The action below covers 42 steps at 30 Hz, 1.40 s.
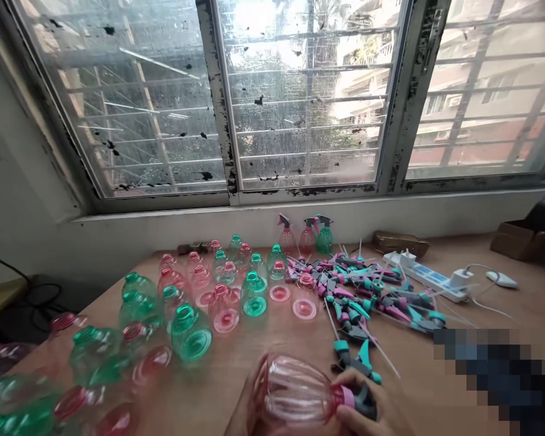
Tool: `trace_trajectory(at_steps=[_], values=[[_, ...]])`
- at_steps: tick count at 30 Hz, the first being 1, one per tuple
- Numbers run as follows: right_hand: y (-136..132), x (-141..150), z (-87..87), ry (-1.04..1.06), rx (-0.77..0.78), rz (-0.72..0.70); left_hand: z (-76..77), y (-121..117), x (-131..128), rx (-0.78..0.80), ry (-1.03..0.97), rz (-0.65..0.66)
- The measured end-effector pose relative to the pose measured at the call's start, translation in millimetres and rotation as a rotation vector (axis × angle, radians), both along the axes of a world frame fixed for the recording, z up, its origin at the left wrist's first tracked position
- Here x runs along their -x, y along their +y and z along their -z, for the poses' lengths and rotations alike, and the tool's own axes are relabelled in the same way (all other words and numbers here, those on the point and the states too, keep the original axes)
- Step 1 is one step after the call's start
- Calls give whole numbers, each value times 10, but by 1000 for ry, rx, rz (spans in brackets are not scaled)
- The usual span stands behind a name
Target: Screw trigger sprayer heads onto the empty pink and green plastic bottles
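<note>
A clear pink spray bottle (297, 390) lies tilted on its side at the bottom of the view, its neck pointing right. My left hand (249, 399) is closed around the bottle's body near its base. At the neck, the fingers of my right hand (384, 406) grip a dark grey spray head (366, 402) with a pink collar, which sits against the bottle's mouth. How far the collar is threaded cannot be seen. Just beyond my right hand lies a loose teal and grey spray head (356, 358).
Open green bottles (191, 333) and pink bottles (226, 309) crowd the table's left side. A pile of spray heads (354, 284) with thin tubes lies right of centre. Assembled spray bottles (324, 237) stand by the wall. A power strip (429, 278) and a cardboard box (513, 239) are at right.
</note>
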State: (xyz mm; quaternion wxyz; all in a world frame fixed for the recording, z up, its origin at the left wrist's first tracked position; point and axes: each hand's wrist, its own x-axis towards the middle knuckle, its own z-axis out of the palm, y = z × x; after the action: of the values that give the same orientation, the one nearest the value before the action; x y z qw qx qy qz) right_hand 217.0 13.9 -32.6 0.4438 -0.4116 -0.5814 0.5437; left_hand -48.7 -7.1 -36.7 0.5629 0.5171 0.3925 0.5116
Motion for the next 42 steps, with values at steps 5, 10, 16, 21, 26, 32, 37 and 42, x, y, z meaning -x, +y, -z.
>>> trace_trajectory(at_steps=[5, 10, 16, 21, 26, 32, 37, 42], values=[[-114, 16, -235, 80, 108, -110, -159, -83, -41, -53, -57, 19], [-121, 51, -273, 117, 79, -63, -252, -77, -69, -94, -65, 85], [-50, 56, -194, 145, 65, -80, -304, -115, -78, -108, -2, 99], [-83, 59, -236, 94, 45, -75, -284, -72, -71, -141, 50, 56], [-116, 40, -278, 107, 42, -110, -319, -73, -85, -151, 103, 51], [-93, 23, -224, 152, 50, -95, -246, -84, -33, -224, 93, 132], [-69, 24, -197, 136, 32, -112, -198, -95, -17, -181, 150, 131], [-74, 18, -217, 142, 54, -114, -100, -44, -72, -158, 48, 88]])
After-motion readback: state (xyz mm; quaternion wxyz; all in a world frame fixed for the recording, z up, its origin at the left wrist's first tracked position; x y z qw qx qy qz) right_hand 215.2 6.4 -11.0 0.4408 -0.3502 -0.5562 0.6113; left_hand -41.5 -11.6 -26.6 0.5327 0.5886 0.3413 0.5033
